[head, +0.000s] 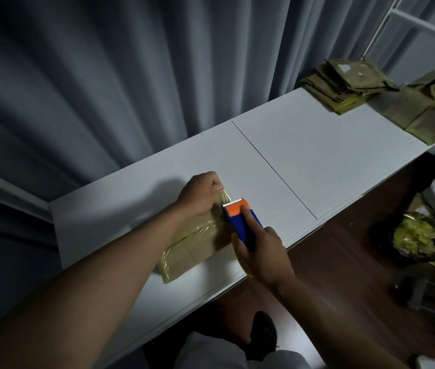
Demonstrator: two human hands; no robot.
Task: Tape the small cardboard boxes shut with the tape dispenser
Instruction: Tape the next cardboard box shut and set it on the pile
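A flat brown cardboard box lies on the white table near its front edge, with clear tape over its top. My left hand rests on the box's far end and pinches the free end of a clear tape strip. My right hand grips the blue and orange tape dispenser at the box's right side. Its toothed orange head points away from me toward the left hand, with the strip stretched between them.
Stacks of flattened cardboard boxes and more brown pieces lie at the table's far right end. A grey curtain hangs behind the table. A bag of scraps sits on the dark floor to the right. My shoe is below.
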